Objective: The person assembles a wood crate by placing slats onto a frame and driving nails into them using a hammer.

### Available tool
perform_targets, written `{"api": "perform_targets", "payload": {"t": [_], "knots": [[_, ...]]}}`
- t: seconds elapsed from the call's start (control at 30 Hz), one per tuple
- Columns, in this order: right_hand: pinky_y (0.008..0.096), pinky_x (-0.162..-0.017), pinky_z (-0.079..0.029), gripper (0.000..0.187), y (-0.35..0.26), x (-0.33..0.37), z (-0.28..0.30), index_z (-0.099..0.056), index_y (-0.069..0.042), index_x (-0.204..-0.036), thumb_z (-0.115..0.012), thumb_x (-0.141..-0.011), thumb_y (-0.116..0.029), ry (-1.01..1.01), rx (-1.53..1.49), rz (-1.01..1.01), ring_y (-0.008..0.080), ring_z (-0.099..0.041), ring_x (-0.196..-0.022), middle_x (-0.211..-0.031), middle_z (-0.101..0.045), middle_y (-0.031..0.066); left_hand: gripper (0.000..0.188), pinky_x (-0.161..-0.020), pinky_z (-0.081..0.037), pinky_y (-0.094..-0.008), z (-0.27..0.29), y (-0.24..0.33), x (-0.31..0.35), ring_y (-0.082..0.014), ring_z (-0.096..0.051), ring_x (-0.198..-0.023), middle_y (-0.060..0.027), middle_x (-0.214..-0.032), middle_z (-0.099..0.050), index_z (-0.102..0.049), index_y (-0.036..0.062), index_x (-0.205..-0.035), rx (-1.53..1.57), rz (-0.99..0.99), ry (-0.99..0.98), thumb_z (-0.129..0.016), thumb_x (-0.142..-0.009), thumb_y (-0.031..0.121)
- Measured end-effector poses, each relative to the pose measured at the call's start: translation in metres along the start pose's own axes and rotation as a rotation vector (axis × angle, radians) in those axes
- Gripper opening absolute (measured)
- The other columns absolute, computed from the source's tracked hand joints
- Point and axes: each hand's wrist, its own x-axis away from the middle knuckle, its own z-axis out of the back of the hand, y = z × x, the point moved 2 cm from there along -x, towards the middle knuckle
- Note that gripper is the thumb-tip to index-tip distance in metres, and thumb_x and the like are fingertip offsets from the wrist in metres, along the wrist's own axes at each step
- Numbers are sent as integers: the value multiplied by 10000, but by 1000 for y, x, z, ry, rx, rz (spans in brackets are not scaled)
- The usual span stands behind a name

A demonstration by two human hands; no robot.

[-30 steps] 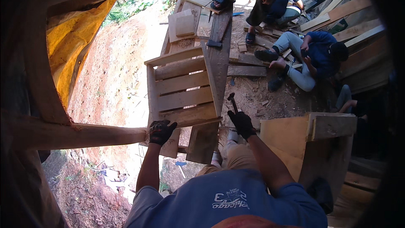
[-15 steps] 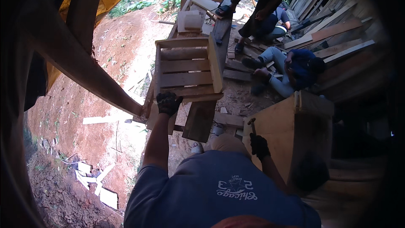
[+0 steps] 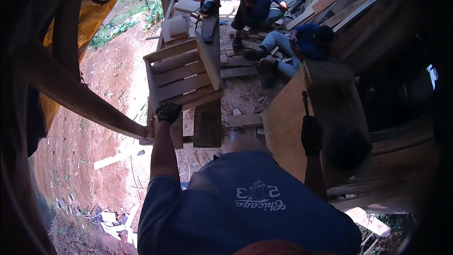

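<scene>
Slatted crate (image 3: pixel 181 73): lying on the plank table (image 3: pixel 207 128), its slats running crosswise and slanting away toward the right; which side is longer cannot be told.
Left hand (image 3: pixel 168 112): gloved, touching the crate's near edge by its left corner, being the nearer hand; how tightly its fingers are closing cannot be told.
Right hand (image 3: pixel 311 136): gloved, wrapping around a hammer (image 3: pixel 306 106), well apart to the crate's right.
Large wooden box (image 3: pixel 284 123): standing right of the crate.
Seated person (image 3: pixel 307 40): sitting right of the crate.
</scene>
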Motion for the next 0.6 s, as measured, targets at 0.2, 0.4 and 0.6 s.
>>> {"api": "perform_targets", "payload": {"t": [0.2,0.4,0.6], "knots": [[448,-946,-523,270,60,58,-40,-660,-86,-1222,-556,-1097,-302,40,1165,175,221,-658,-1114,-1174,-680,74,631,-1041,-479,-572,10,8,14,-431,-651,-1238,-206,-1281,-713,-754,124,-1181,103,102,51,-470,-1018,663],[398,-659,-516,288,96,49,-46,-694,-160,-907,-592,-1065,-378,-61,1706,397,206,-614,-699,-792,-643,15,628,-1017,-502,-562,33,28,10,-416,-676,-1206,-195,-1248,-738,-771,142,-1166,64,109,2,-479,-995,671],[353,-556,-538,239,83,9,-45,-665,-186,-826,-628,-1046,-273,330,2687,173,120,-691,-656,-750,-675,-27,629,-1006,-511,-556,-3,-14,3,-422,-672,-1215,-203,-1301,-720,-760,137,-1220,52,83,28,-482,-997,654]]}}
